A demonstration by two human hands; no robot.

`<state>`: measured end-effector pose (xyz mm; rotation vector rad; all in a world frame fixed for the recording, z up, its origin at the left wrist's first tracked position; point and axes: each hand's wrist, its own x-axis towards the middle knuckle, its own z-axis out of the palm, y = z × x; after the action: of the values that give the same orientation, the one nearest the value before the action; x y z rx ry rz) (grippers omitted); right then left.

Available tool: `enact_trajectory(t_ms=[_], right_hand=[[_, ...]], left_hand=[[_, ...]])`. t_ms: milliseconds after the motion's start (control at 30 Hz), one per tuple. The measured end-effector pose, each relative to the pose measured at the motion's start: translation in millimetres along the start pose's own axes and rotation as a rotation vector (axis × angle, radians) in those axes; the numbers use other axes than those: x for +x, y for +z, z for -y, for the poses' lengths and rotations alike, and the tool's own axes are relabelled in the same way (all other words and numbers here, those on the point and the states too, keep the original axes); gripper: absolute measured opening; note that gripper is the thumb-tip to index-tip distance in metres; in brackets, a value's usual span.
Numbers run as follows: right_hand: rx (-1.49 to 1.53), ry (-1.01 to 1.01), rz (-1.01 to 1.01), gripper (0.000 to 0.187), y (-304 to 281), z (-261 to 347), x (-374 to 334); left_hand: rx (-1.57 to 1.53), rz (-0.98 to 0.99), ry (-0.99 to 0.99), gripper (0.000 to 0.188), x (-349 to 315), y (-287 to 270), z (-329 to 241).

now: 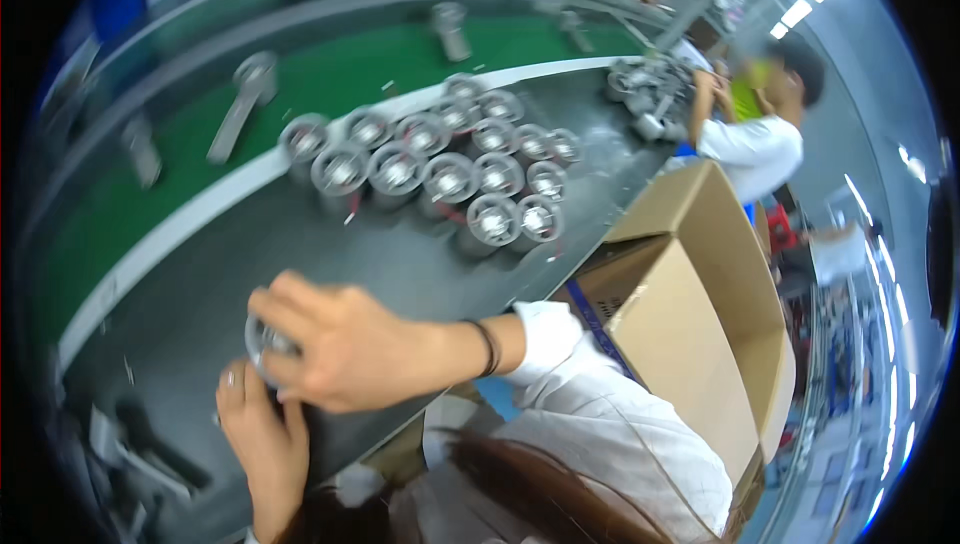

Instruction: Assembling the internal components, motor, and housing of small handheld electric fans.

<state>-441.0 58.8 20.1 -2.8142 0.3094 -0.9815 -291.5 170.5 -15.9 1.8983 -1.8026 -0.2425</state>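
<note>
Low over the grey worktop, a grey round housing (254,336) with a pale rim sits between my two hands. My right hand (345,344) reaches over it from above, its fingers curled round the rim. My left hand (262,439), with a ring on one finger, closes on the housing's near side. My fingers cover most of the part, so its inside is largely hidden. Farther along the worktop stand several similar round housings (449,177), upright, with clear rims, silvery insides and red wires.
A green conveyor belt (330,84) carries grey parts with long handles (240,109). An open cardboard box (690,334) stands at my right. Grey parts (125,449) lie at the near left. A co-worker in white (750,149) is beside a pile of grey parts (655,94).
</note>
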Motion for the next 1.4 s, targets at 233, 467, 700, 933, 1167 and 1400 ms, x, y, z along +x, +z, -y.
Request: enact_trajectory(t_ms=[233,467,700,933,1167,1400], right_hand=[[-0.02,0.012,-0.027,0.027,3,4,-5],[-0.026,0.021,0.078,0.024,9,3,-3],[-0.069,0.013,0.122,0.018,0,6,-4],[0.015,-0.038,-0.101,0.023,7,-1,0],[0.121,-0.013,-0.134,0.03,-3,-9,-5],[0.333,0.118,-0.332,0.032,22,-5,-12]], left_hand=[[-0.165,-0.083,0.054,0.026,-4,5,-8],[-0.051,-0.166,0.125,0.026,-5,8,0],[-0.047,-0.156,0.078,0.029,-7,13,-6],[-0.247,-0.083,-0.046,0.027,-7,20,9],[-0.128,-0.165,0.117,0.025,-7,20,3],[0.068,-0.103,0.116,0.022,-5,3,-9]])
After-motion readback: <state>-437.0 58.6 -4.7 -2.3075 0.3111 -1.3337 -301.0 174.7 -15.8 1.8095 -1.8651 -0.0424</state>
